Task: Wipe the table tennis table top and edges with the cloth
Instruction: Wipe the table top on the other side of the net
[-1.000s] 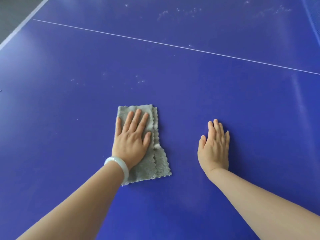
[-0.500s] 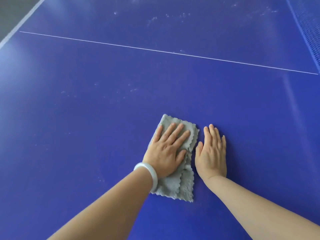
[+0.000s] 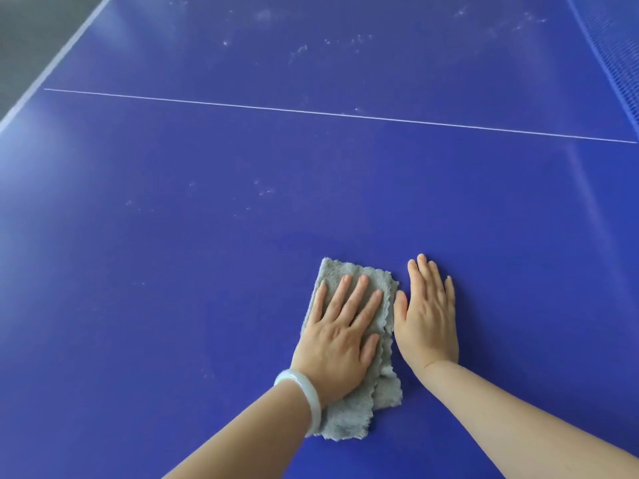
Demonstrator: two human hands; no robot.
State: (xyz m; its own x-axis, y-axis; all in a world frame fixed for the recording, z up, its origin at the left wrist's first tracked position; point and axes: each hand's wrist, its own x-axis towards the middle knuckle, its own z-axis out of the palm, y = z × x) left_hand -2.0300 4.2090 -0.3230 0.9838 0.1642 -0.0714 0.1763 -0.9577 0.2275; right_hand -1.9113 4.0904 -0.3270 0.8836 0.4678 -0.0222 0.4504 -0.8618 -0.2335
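Cloth (image 3: 349,420), grey and folded, lies lower centre of frame on blue desk (image 3: 207,271), pressed under left hand (image 3: 340,335) with fingers straight and spread. Right hand (image 3: 427,319) rests flat and empty just beside it. Mid-wipe of top, I judge; next stroke needs cloth pushed up-left to dust specks (image 3: 264,191), edges later.

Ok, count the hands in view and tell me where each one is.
2. The left hand presses flat on the grey cloth. The right hand lies flat on the bare blue table top, close beside the cloth's right edge. Nothing here could hide another.
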